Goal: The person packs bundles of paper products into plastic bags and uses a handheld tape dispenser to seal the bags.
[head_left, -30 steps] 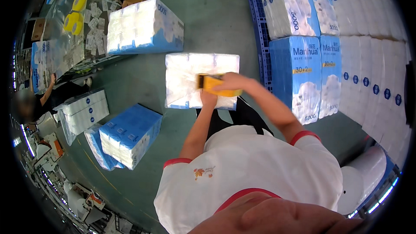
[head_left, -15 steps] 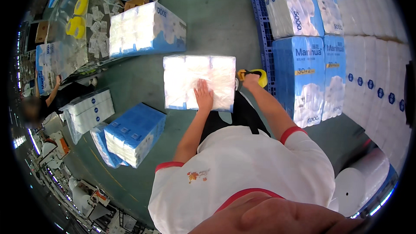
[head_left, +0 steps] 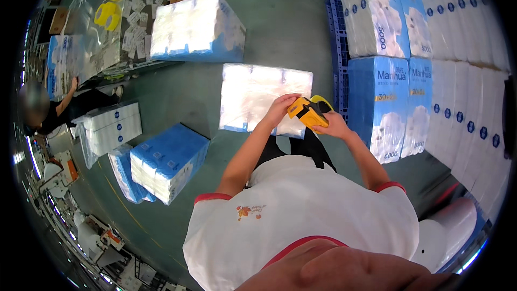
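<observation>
My right hand is closed round a yellow and black tape dispenser carrying a roll of yellow tape. Its front end points left, over the right part of a white wrapped bale of paper packs. My left hand is at that front end, fingers drawn together against it; whether they pinch a strip of tape is too small to see. The bale lies in front of my legs, its white side up and a blue band along its near edge.
Blue and white bales stand stacked beside a blue pallet on the right. More bales are at the upper left and lower left. Yellow tape rolls lie on a worktable, with a co-worker nearby.
My right hand has brought the tape dispenser from beside the bale to above its right part. My left hand has left the bale's middle and moved right to the dispenser's front end.
</observation>
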`<state>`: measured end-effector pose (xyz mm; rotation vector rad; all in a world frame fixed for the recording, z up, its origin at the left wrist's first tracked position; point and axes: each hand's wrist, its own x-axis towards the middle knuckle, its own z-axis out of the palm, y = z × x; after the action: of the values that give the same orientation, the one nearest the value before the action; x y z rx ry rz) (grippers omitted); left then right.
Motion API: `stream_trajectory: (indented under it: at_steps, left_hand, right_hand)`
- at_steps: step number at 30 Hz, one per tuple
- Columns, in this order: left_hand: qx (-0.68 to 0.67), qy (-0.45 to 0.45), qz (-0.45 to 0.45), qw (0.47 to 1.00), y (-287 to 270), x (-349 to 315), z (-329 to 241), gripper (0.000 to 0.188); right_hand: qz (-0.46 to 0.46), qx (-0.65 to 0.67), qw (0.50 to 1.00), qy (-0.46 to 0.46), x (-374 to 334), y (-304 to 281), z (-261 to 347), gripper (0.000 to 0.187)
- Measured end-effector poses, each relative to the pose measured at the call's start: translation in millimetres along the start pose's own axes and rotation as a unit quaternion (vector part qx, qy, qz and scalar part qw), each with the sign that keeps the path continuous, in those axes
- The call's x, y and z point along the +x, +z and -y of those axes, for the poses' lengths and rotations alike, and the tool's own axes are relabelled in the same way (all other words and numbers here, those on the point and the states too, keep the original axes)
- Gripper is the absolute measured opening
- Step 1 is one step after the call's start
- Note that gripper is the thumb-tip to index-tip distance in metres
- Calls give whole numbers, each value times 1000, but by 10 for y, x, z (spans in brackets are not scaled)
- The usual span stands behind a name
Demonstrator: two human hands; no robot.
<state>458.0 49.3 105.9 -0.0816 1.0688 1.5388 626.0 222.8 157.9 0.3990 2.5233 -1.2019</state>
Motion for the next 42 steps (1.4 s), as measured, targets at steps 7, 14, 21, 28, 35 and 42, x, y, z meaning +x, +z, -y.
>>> stream_trajectory:
  at_steps: [7,14,21,28,35,42]
  left_hand:
    - [158,36,-196,967,-1356,-697,-191,20]
    - [141,167,-422,880,-3274,-877,-339,20]
    - [344,-93,-544,760,-3330,-35,499,71]
    - [463,105,-477,740,-2737,-287,235,80]
    - [598,24,-463,654,-2152,-432,366,84]
    - [710,239,-247,615,-931,-21,616,56]
  right_hand:
    - [199,-11,978,66,635,319,1208,56]
    - [282,23,946,157,1370,590,1446,82]
    - [233,-49,948,213,1744,1143,935,75]
    - [244,1,949,201,1424,844,944,84]
    - [282,71,922,256,222,-321,108,73]
    - [253,57,883,390,-164,33,-1589,55]
